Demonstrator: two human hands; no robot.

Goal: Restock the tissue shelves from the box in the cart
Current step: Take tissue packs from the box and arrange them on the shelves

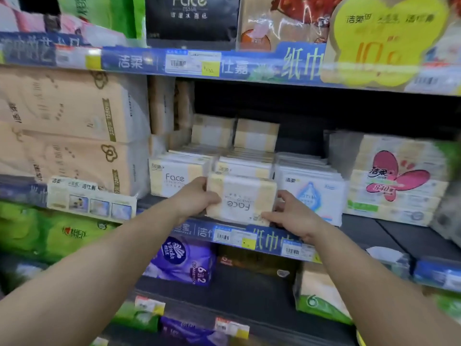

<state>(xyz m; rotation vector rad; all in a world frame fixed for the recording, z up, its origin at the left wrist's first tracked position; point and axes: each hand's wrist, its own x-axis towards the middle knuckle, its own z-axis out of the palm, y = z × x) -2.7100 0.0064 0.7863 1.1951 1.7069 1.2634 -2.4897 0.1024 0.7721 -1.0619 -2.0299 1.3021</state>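
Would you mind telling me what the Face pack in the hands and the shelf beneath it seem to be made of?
Face pack: probably soft tissue in thin glossy plastic film, since its printed wrap looks smooth with a faint sheen. Shelf: looks like dark painted metal, flat and matte, though blur leaves that open.

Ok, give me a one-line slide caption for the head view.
Both hands, left hand and right hand, hold an upside-down Face tissue pack at the middle shelf's front edge.

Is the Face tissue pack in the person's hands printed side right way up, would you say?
No, the word Face on the tissue pack reads upside down.
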